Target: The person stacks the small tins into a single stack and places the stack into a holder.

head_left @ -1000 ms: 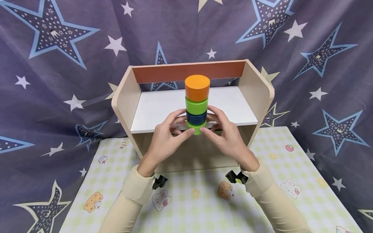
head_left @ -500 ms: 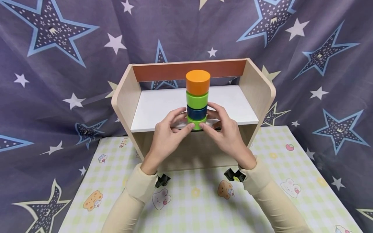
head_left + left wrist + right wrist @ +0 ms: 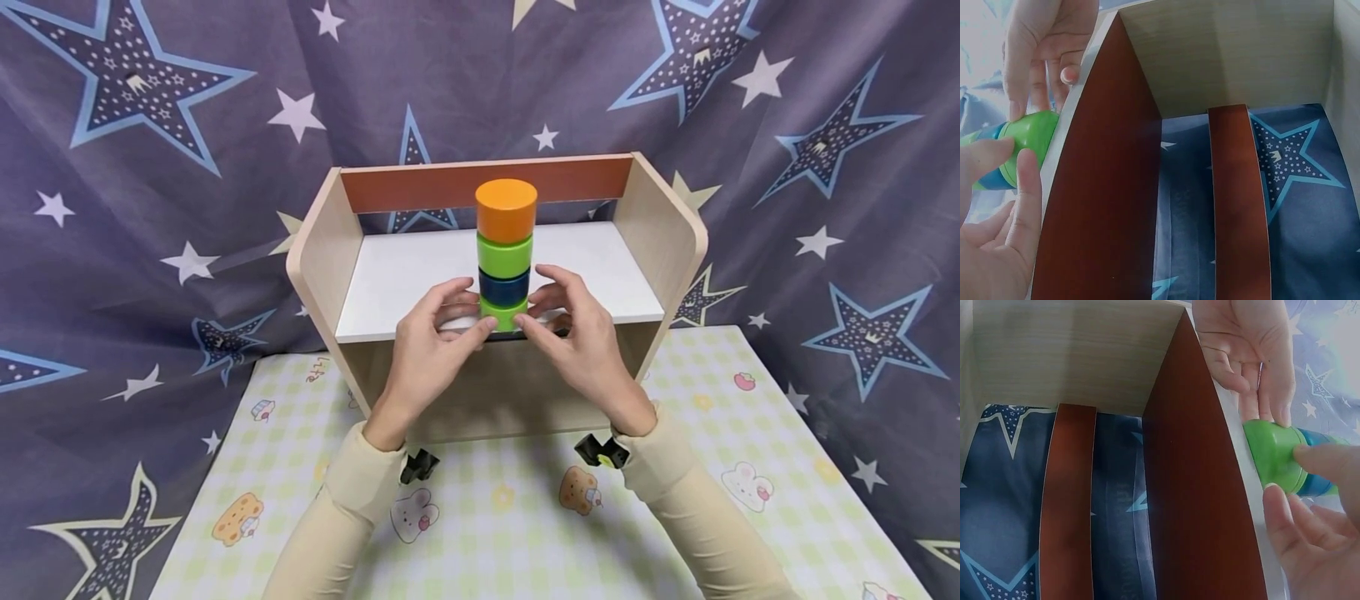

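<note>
In the head view a tower of stacking cups stands upright at the shelf's front edge. On top is an orange cup (image 3: 506,212), then a green cup (image 3: 505,255), a dark blue cup (image 3: 504,288) and a smaller green cup (image 3: 503,314) at the bottom. My left hand (image 3: 429,346) and right hand (image 3: 583,346) curve around the tower from both sides. Both thumbs touch the bottom green cup; the other fingers lie close to its sides and back. In the right wrist view the lower green cup (image 3: 1269,456) meets the white shelf edge.
A small wooden shelf unit has a white board (image 3: 420,271), raised side panels (image 3: 660,221) and a reddish back rail (image 3: 450,187). It stands on a table with a checked cloth (image 3: 502,542). A star-patterned curtain (image 3: 480,75) hangs behind and at both sides.
The tower and both hands have risen slightly in the head view, toward the shelf, then shifted a little left. The fingers now lie a bit looser beside the tower.
</note>
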Demonstrator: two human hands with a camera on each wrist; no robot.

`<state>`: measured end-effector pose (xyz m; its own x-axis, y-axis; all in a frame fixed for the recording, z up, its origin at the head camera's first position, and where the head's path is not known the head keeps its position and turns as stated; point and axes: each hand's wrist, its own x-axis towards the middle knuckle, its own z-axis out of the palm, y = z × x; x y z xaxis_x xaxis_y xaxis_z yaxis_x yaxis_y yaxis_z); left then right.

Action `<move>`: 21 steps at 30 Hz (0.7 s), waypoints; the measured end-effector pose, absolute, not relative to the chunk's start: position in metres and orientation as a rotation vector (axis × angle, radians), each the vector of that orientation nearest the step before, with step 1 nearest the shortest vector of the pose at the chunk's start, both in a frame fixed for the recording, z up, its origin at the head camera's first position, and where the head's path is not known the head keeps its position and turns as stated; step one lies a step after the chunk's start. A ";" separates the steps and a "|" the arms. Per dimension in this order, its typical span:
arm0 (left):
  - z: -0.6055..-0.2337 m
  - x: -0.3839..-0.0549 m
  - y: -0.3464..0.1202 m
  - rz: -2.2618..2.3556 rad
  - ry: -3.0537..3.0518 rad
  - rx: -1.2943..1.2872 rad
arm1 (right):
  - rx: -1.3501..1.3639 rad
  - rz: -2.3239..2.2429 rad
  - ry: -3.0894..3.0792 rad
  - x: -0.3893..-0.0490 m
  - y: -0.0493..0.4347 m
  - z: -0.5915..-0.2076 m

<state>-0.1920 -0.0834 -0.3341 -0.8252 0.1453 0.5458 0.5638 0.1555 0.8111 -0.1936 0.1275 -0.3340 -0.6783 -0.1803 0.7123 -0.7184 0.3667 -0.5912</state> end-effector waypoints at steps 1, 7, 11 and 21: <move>-0.334 -0.192 -0.083 -1.733 -2.089 -0.682 | 0.777 1.299 -2.084 -0.194 0.127 -0.334; -0.335 -0.193 -0.082 -1.769 -2.071 -0.686 | 0.794 1.267 -2.089 -0.193 0.126 -0.335; -0.336 -0.194 -0.083 -1.760 -2.083 -0.671 | 0.800 1.245 -2.105 -0.193 0.126 -0.335; -0.339 -0.193 -0.084 -1.750 -2.093 -0.672 | 0.821 1.182 -2.131 -0.193 0.126 -0.336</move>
